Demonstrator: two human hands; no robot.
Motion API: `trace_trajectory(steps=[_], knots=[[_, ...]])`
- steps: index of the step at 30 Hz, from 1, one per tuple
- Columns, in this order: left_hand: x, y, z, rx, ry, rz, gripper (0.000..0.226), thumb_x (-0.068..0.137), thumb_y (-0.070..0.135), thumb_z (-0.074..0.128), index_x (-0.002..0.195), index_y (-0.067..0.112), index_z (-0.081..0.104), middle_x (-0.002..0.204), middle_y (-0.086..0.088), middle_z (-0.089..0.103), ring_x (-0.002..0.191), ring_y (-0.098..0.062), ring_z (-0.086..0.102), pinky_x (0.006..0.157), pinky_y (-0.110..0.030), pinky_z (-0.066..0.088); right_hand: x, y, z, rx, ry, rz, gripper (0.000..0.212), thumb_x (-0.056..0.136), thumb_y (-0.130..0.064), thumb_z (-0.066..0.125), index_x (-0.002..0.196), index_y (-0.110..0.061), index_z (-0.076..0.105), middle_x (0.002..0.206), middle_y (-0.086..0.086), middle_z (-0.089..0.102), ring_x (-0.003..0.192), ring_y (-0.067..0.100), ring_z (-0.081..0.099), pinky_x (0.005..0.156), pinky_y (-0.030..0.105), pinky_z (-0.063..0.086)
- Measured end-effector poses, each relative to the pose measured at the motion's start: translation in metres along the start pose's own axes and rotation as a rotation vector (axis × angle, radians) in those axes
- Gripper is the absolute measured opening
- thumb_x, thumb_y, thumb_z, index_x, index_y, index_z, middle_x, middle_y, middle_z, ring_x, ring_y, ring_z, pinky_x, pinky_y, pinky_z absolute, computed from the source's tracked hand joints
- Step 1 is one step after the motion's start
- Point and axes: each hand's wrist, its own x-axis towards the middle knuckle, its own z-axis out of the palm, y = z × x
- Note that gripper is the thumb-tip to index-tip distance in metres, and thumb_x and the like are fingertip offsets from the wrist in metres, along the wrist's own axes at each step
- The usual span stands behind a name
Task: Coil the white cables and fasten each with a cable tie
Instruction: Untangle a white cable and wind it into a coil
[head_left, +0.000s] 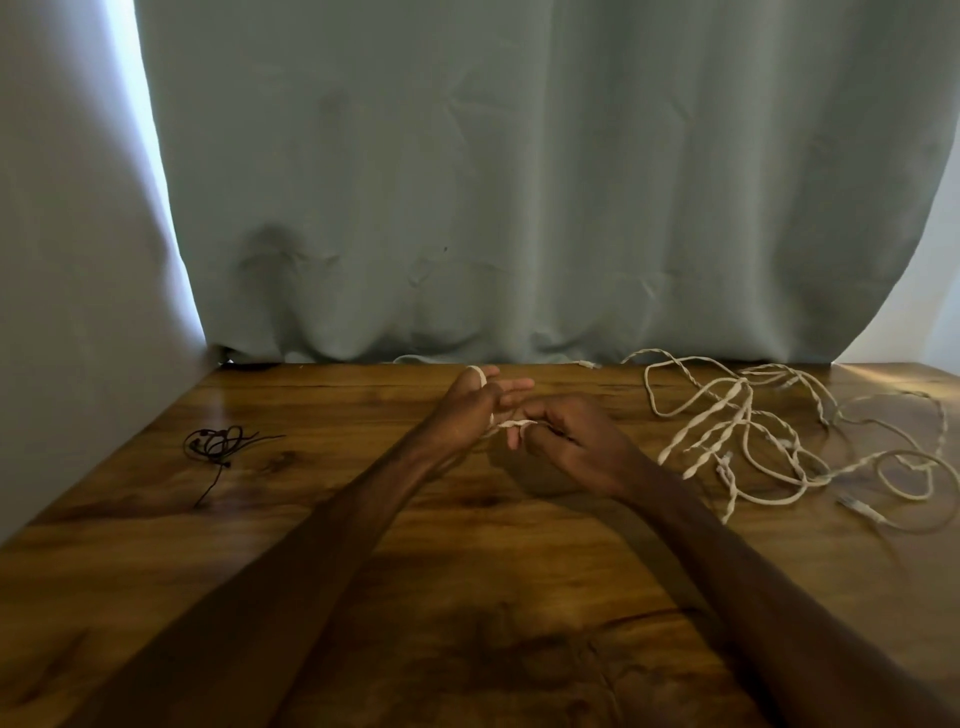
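The step in hand appeared to be the winding of one white cable (506, 424) into a coil, carried out just above the middle of the table (467, 597) toward its far edge. The left hand (467, 410) served as the former: its fingers were held out fairly straight and unclenched, with turns of the cable looped round them and one turn showing over the top of the hand. The right hand (576, 441), touching the left hand's fingers, had its fingers curled and pinched the cable where it left the windings. The exact number of turns could not be read. To do this step well, each new turn should be laid beside the last at light, even tension, the left-hand fingers kept spread so that the coil holds one size, and the feeding pinch kept close to the former (a long free run tends to twist and kink). The loose white cables (737, 431) lay tangled on the table's right part near the far edge, not yet coiled. The black cable ties (218, 441) lay in a small bunch on the table's left part, well apart from both hands. A curtain (519, 182) hung behind the table's far edge.
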Motion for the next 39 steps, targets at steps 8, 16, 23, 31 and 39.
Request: trace_trajectory(steps=[8, 16, 23, 31, 39], knots=[[-0.014, 0.012, 0.003, 0.247, -0.157, 0.003, 0.046, 0.111, 0.037, 0.035, 0.082, 0.015, 0.063, 0.052, 0.003, 0.052, 0.035, -0.007, 0.035, 0.038, -0.021, 0.023, 0.005, 0.009, -0.011, -0.148, 0.258, -0.069, 0.014, 0.096, -0.025, 0.067, 0.106, -0.019, 0.075, 0.099, -0.009, 0.075, 0.091, 0.006, 0.069, 0.081, 0.038, 0.055], [-0.025, 0.032, 0.009, -0.024, -0.544, -0.312, 0.058, 0.103, 0.062, 0.036, 0.066, 0.018, 0.042, 0.048, 0.009, 0.028, 0.032, -0.001, 0.022, 0.029, -0.014, 0.013, 0.003, 0.029, -0.017, -0.242, 0.305, -0.065, 0.019, 0.099, -0.025, 0.060, 0.105, -0.019, 0.077, 0.082, 0.001, 0.067, 0.076, 0.019, 0.063, 0.067, 0.043, 0.050], [-0.018, 0.036, 0.012, -0.221, -0.438, -0.313, 0.039, 0.107, 0.038, 0.039, 0.071, 0.024, 0.043, 0.048, 0.013, 0.028, 0.034, -0.001, 0.026, 0.031, -0.016, 0.010, -0.001, 0.037, -0.011, -0.224, 0.122, 0.098, 0.033, 0.102, -0.039, 0.046, 0.095, -0.023, 0.075, 0.068, -0.009, 0.068, 0.063, 0.007, 0.063, 0.063, 0.034, 0.048], [-0.018, 0.038, 0.014, -0.631, -0.266, -0.263, 0.026, 0.105, 0.012, 0.033, 0.082, 0.015, 0.047, 0.066, 0.004, 0.049, 0.046, -0.007, 0.045, 0.039, -0.014, 0.026, -0.002, 0.029, 0.007, -0.114, -0.050, 0.172, 0.023, 0.106, -0.021, 0.049, 0.111, -0.024, 0.071, 0.061, -0.006, 0.069, 0.054, 0.005, 0.066, 0.063, 0.033, 0.056], [-0.010, 0.029, 0.007, -0.826, -0.023, -0.214, 0.021, 0.108, 0.005, 0.036, 0.093, 0.009, 0.051, 0.121, -0.027, 0.067, 0.109, -0.040, 0.067, 0.093, -0.044, 0.059, 0.001, 0.012, 0.027, -0.188, -0.198, 0.056, 0.027, 0.104, -0.032, 0.051, 0.092, -0.017, 0.069, 0.075, -0.007, 0.068, 0.067, 0.007, 0.062, 0.063, 0.030, 0.048]])
